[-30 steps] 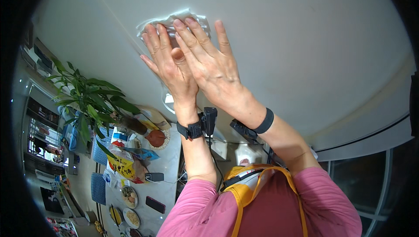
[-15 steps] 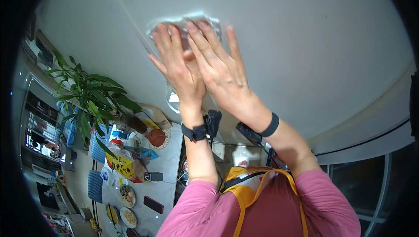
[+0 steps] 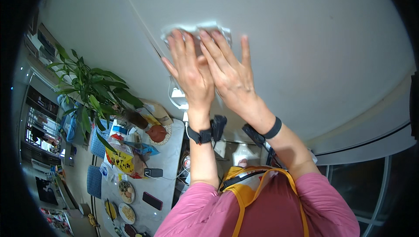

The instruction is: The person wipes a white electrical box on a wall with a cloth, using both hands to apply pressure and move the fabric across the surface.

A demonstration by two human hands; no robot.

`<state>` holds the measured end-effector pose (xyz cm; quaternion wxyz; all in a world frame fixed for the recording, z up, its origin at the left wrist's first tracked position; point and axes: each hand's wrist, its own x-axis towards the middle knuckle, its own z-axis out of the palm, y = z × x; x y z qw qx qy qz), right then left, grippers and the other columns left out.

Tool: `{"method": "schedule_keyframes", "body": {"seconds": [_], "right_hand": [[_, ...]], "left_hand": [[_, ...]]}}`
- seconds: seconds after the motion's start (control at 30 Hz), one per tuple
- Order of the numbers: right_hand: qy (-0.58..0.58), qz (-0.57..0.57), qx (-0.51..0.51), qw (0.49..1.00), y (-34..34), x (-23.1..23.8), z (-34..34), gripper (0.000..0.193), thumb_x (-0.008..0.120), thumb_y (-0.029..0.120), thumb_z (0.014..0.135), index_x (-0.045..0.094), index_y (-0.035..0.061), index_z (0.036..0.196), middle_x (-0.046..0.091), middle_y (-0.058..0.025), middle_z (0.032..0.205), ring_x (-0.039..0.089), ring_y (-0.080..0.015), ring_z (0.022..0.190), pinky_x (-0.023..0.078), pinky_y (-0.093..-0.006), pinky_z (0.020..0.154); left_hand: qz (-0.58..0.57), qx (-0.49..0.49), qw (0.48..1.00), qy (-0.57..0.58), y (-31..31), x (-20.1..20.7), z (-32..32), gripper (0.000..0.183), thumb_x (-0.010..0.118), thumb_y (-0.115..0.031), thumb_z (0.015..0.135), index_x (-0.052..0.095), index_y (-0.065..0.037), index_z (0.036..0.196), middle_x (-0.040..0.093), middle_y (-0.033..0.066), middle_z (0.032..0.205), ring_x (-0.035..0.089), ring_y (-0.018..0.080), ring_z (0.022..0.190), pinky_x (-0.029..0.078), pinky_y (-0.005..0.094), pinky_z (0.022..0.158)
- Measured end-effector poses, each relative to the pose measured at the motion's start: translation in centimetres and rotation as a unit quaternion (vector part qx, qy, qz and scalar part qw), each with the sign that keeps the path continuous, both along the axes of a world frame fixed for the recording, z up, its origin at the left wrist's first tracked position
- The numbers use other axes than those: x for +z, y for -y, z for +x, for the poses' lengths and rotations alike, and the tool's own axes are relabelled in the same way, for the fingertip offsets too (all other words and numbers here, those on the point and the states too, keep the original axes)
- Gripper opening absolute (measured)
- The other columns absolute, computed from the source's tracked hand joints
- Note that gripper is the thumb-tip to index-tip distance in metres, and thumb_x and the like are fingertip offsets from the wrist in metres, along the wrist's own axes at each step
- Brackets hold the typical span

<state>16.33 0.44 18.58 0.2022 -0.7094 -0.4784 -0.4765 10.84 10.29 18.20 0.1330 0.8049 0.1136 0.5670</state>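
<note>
Both arms reach up to a pale, smooth wall. My left hand lies flat with its fingers stretched out, pressing a folded white cloth against the wall. Close beside it, my right hand is also flat, its fingertips over the cloth and one outer finger spread apart on the bare wall. Much of the cloth is hidden under the fingers, and its edges are slightly blurred. Each wrist wears a black band with a small dark device.
A marble-topped table at the lower left bears plates of food, a phone, a yellow package and a reddish-brown teapot. A leafy plant leans near the wall. A plugged-in white cable hangs beside my left forearm.
Both hands and the cloth have shifted a little to the right and lower in the picture, staying flat and side by side.
</note>
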Motion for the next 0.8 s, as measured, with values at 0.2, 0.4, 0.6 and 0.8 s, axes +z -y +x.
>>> {"method": "schedule_keyframes", "body": {"seconds": [0.2,0.4,0.6,0.8], "right_hand": [[-0.044,-0.077,-0.018,0.996,3.5,-3.3,-0.9,0.051,0.058,0.014,0.081,0.059,0.0047,0.131,0.038,-0.0032,0.153,0.029,-0.0186,0.145,0.004,-0.0593,0.119],[-0.157,-0.035,0.073,0.984,5.2,-1.8,-2.4,0.048,0.056,0.003,0.082,0.057,-0.0011,0.129,0.046,-0.0109,0.146,0.039,-0.0245,0.139,0.017,-0.0572,0.117],[-0.294,0.129,0.316,0.893,4.7,-1.4,-2.1,0.049,0.055,-0.01,0.079,0.056,-0.0041,0.128,0.053,-0.0196,0.137,0.056,-0.0342,0.12,0.049,-0.043,0.097],[-0.245,0.118,0.281,0.92,5.3,-0.2,-0.8,0.047,0.053,-0.013,0.075,0.06,-0.0044,0.121,0.061,-0.0193,0.123,0.062,-0.035,0.105,0.053,-0.0396,0.087]], "left_hand": [[-0.005,0.054,0.999,-0.008,1.6,-5.6,-0.8,0.043,0.056,-0.008,0.094,0.054,-0.01,0.137,0.043,0.0122,0.148,0.038,0.0309,0.138,0.021,0.053,0.115],[-0.136,-0.073,0.978,0.137,2.4,-4.2,-1.3,0.024,0.056,0.01,0.088,0.065,0.0,0.107,0.064,0.0091,0.107,0.063,0.0181,0.096,0.052,0.0297,0.085],[-0.347,-0.298,0.856,0.242,7.0,-1.0,-1.4,0.019,0.058,-0.001,0.095,0.061,0.001,0.114,0.063,0.0069,0.115,0.06,0.0129,0.1,0.051,0.0276,0.086],[-0.25,-0.118,0.93,0.241,3.3,-0.4,-0.9,0.017,0.063,-0.008,0.095,0.067,0.0,0.11,0.067,0.0035,0.102,0.061,0.0097,0.086,0.05,0.0231,0.076]]}}
